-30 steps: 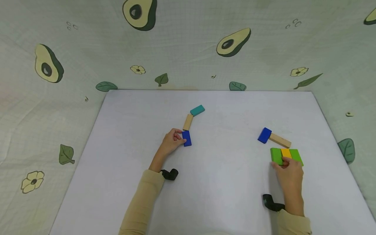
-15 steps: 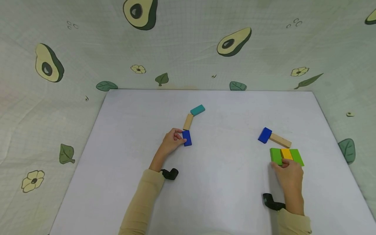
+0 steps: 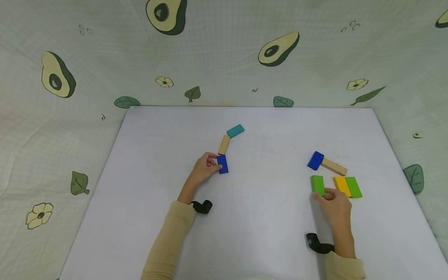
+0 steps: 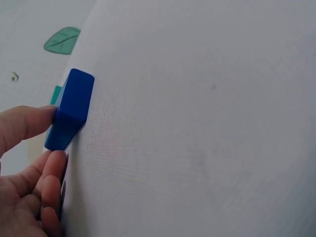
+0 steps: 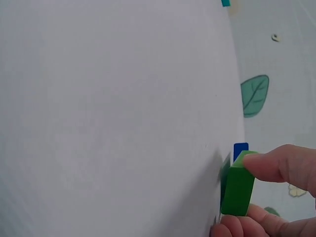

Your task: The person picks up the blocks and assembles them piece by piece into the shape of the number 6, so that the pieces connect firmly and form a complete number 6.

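In the head view my left hand (image 3: 203, 165) holds a blue block (image 3: 222, 164) on the table between thumb and fingers. The left wrist view has the thumb against one side of this blue block (image 4: 74, 101). A plain wooden block (image 3: 224, 145) and a teal block (image 3: 235, 130) run on from its far end. To the right, my right hand (image 3: 336, 206) pinches a green block (image 3: 317, 184) by its near end; thumb and fingers show on the green block (image 5: 239, 190) in the right wrist view. Right of it lie a yellow block (image 3: 342, 186) and another green block (image 3: 354, 187), side by side.
Behind the right hand's blocks, a second blue block (image 3: 315, 160) meets the end of another wooden block (image 3: 334, 167). A white table (image 3: 266, 217) bears everything, and an avocado-print cloth (image 3: 224, 50) hangs around its back and sides.
My right hand has moved left with the green block, opening a gap between it and the yellow block. The left hand and its blue block stay put.
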{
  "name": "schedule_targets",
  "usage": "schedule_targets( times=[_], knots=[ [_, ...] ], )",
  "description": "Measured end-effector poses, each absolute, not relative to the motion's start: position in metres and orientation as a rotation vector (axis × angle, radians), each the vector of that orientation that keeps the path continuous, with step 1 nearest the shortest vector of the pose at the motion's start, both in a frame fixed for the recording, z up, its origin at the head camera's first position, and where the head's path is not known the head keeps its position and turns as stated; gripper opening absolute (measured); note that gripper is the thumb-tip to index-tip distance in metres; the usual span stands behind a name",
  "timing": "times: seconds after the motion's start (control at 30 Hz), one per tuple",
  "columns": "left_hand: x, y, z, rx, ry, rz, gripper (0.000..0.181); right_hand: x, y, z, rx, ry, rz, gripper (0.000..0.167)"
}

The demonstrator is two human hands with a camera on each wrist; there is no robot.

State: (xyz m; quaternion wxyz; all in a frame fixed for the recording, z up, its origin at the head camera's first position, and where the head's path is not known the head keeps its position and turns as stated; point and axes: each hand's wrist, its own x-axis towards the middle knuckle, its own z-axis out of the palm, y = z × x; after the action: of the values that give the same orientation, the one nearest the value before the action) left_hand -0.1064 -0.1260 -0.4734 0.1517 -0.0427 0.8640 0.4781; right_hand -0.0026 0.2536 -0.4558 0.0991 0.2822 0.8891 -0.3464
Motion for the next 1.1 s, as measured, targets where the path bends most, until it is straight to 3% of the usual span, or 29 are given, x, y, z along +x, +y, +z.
schedule_targets(
  times=[1.1],
  knots=[
    [-0.106, -0.125, -0.471, -0.120, 2.466, 1.387, 0.041, -0.015, 0.147, -0.461, 0.324, 2.677, -1.164, 0.043]
  ],
)
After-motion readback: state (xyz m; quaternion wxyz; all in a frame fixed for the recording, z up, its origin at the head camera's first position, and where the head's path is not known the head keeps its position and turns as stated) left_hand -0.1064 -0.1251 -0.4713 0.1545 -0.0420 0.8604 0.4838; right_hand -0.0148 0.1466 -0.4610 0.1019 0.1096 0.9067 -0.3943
